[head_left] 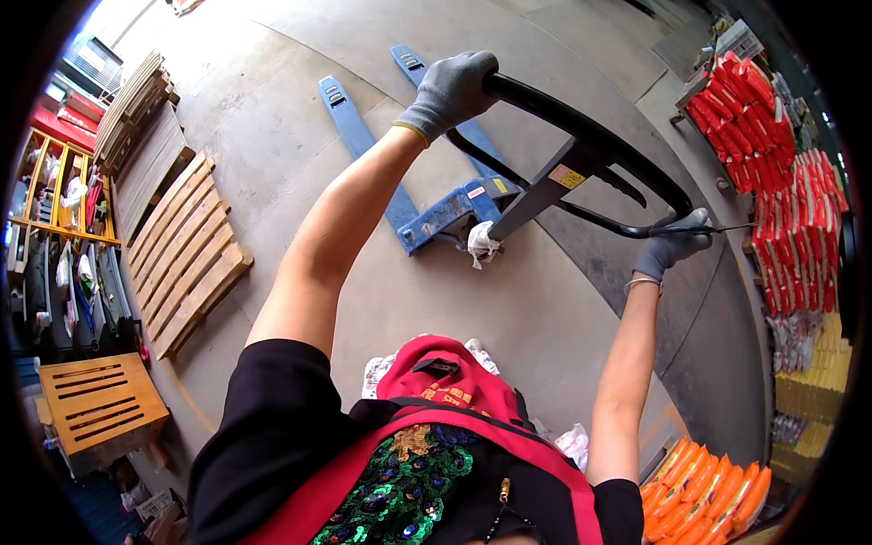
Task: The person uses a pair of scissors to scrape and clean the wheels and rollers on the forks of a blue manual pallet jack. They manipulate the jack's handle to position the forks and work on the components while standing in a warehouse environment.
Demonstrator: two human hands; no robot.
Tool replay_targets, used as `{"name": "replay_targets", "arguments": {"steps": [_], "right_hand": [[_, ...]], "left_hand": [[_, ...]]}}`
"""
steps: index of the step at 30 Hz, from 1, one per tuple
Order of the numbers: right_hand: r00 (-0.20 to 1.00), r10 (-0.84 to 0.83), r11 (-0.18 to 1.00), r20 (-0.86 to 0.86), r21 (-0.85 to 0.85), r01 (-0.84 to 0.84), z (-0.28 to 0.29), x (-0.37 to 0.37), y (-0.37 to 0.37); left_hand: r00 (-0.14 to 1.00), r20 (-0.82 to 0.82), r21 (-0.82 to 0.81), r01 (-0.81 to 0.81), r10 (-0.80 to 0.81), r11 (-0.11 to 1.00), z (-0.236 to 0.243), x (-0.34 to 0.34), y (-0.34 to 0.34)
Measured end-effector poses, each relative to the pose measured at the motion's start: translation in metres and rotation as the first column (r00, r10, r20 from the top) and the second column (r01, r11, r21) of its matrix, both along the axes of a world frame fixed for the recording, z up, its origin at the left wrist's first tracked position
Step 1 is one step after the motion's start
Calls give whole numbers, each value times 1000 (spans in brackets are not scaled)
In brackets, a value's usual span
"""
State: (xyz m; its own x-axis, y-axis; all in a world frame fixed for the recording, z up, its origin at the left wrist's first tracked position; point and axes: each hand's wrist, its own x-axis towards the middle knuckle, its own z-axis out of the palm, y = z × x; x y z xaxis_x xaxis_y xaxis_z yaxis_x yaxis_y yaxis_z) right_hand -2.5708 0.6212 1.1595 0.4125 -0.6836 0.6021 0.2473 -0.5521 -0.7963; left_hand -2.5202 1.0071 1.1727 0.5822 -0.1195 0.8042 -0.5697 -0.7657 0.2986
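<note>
My left hand (452, 91), in a grey glove with a yellowish cuff edge, is closed around the left end of a black pallet jack handle (590, 125). The right end of that loop is in my right hand (670, 247), gloved in grey too. A thin dark pointed tool (734, 227) sticks out from the right hand; its kind is unclear. Ahead of me stands the blue pallet jack (447, 216), its two forks pointing away and bearing no load. White crumpled material (482, 245) is wrapped at the base of its handle shaft.
Wooden pallets (186, 254) lie along the left, near a slotted wooden box (104, 400) and a yellow rack (68, 186). Red-and-white packages (795, 236) are stacked high on the right. Orange packages (704, 490) lie at the lower right. Concrete floor (272, 118) surrounds the pallet jack.
</note>
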Motion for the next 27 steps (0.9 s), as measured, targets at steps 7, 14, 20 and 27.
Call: {"name": "replay_targets", "arguments": {"steps": [7,14,20,27], "right_hand": [[994,108,989,3,100,-108,11,168,-17],[987,158,980,15,123,-158,8,305,-18],[989,143,988,49,60,-146,3,426,-44],[944,321,947,73,-36,-320,-10,608,-58]], "left_hand": [[994,-1,-1,-110,110,994,7,135,-24],[990,-1,-7,-140,140,990,-5,274,-30],[985,-14,-41,-170,170,985,0,377,-57],[960,8,-22,-280,280,960,-20,479,-69]]}}
